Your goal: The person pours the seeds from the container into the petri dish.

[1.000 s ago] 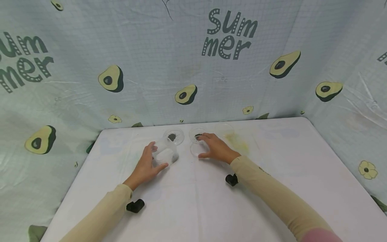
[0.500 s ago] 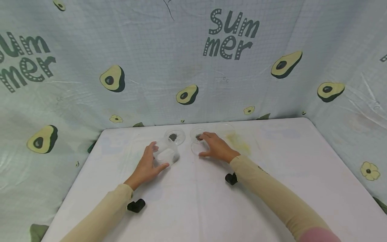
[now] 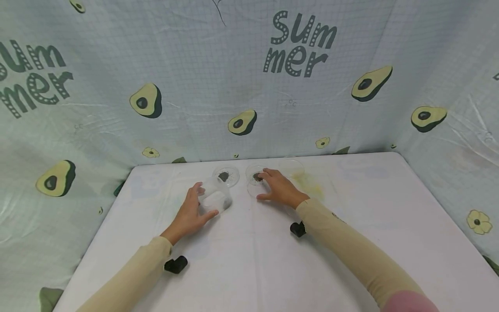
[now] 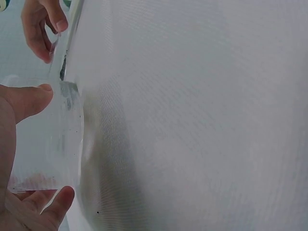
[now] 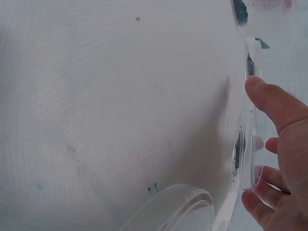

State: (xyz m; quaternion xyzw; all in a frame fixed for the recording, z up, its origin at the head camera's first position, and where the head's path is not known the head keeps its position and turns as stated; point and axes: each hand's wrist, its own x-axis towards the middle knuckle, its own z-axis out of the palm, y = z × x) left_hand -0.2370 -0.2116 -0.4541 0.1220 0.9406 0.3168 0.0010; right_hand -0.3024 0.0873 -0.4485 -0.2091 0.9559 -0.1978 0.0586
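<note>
My left hand (image 3: 189, 215) grips a clear plastic cup (image 3: 213, 200) between thumb and fingers. In the left wrist view this cup (image 4: 45, 139) is see-through with a few dark specks on its wall. My right hand (image 3: 281, 190) holds a clear round petri dish (image 3: 254, 192) by its rim; the right wrist view shows the held petri dish (image 5: 248, 149) nearly edge-on. Whether it is a lid or a base, I cannot tell. Just behind it lies another petri dish (image 3: 249, 170) with dark granules (image 3: 256, 177), partly hidden by my right fingers.
Left of these stands a petri dish (image 3: 234, 174) with a dark granule heap (image 3: 223, 176). Another clear dish (image 3: 291, 158) sits at the back right, near a yellowish stain (image 3: 308, 184) on the white tabletop (image 3: 249, 260). A printed curtain (image 3: 187, 65) hangs behind the table.
The head view has swung slightly. The petri dish in my right hand has shifted a little toward the back of the table; the left hand keeps its hold on the cup.
</note>
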